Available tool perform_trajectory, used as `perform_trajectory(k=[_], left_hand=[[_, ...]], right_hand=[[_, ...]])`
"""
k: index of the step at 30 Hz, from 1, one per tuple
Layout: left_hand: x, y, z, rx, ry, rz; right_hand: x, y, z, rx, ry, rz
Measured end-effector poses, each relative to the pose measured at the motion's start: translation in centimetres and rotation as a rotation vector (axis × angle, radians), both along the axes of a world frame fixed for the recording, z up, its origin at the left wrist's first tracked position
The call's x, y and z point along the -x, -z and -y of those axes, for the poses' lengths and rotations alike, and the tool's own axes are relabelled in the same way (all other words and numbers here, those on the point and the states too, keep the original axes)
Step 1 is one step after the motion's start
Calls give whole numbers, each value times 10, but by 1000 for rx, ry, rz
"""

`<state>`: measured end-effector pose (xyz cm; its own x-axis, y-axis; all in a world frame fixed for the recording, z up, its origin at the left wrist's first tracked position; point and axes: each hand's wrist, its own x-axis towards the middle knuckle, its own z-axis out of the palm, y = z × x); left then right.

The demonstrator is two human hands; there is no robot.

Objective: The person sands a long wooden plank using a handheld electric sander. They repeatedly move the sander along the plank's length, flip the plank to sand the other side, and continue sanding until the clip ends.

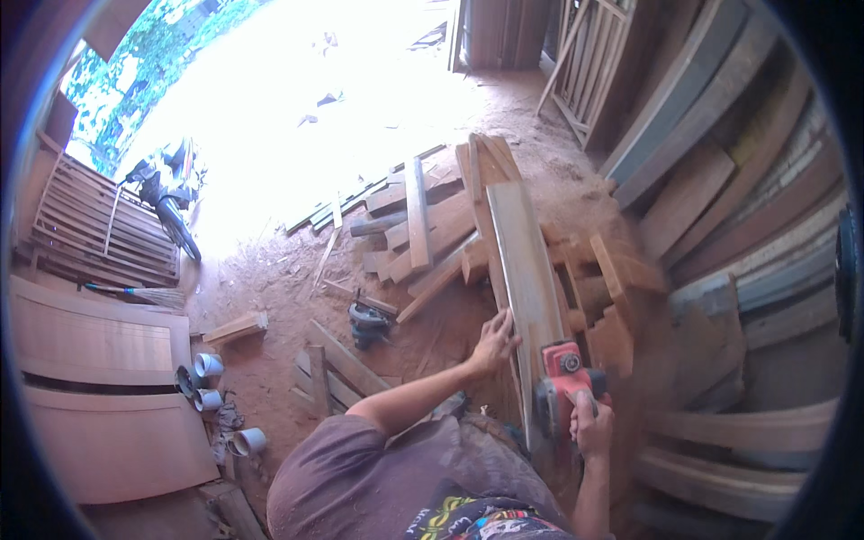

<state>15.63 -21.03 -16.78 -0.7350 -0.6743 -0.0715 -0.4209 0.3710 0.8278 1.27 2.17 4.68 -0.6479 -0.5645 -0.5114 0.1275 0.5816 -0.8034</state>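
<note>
- The right hand (590, 428) is wrapped around the handle of a red and black power planer (560, 385); the planer sits on the near part of a long, flat, pale brown wooden board (529, 261), close to the person's body.
- The board points away from the person; loose brown wooden pieces (450, 220) lie in a messy pile to its left.
- The left hand (492, 346) touches the board's left edge, a bit farther out than the planer; I cannot tell if it grips or just rests there.
- The step in hand looks like shaving the top of the board smooth.
- The next move seems to call for a flat, steady push along the wood; the left fingers should hold the board still and stay out of the planer's way.
</note>
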Motion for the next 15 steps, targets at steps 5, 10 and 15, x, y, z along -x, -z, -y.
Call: perform_trajectory(k=[5,10,15], left_hand=[[8,-36,-7,-39,48,62],[0,-50,-6,-17,76,108],[11,-55,2,-8,107,122]], right_hand=[[56,5,151,25,-29,11],[110,40,336,208,-180,-74],[161,28,449,127,-144,-10]])
